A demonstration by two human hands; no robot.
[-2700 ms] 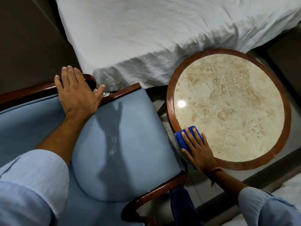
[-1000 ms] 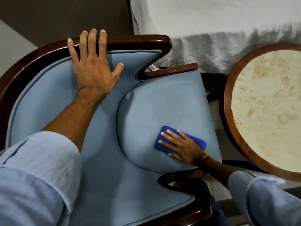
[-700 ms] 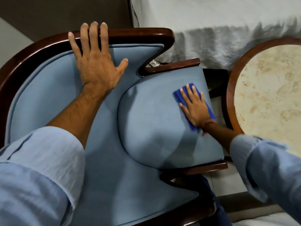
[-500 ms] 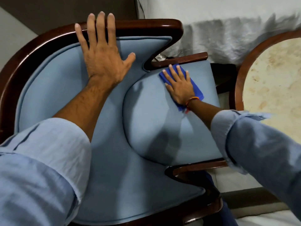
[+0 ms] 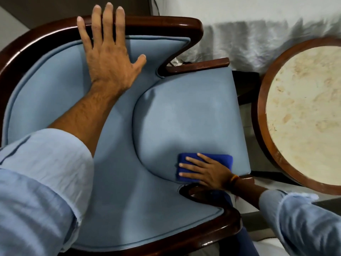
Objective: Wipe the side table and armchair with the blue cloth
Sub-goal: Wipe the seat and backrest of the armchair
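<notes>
The armchair (image 5: pixel 186 115) has pale blue upholstery and a dark wooden frame; I look down on it from above. My right hand (image 5: pixel 206 171) lies flat on the folded blue cloth (image 5: pixel 219 159), pressing it onto the near edge of the seat cushion beside the near wooden armrest. My left hand (image 5: pixel 108 58) rests flat with fingers spread on the padded backrest, fingertips over the wooden top rail. The round side table (image 5: pixel 299 111), with a beige marble top and a wooden rim, stands to the right of the chair and is partly cut off by the frame edge.
A bed with a crumpled white sheet (image 5: pixel 258 39) lies beyond the chair and table. A narrow strip of floor (image 5: pixel 245 133) separates the chair from the table. A grey wall panel (image 5: pixel 46 8) is at the upper left.
My right hand slid the blue cloth from the table's rim onto the seat cushion, swept it to the far edge by the armrest, then back to the near edge. My left hand stayed on the backrest.
</notes>
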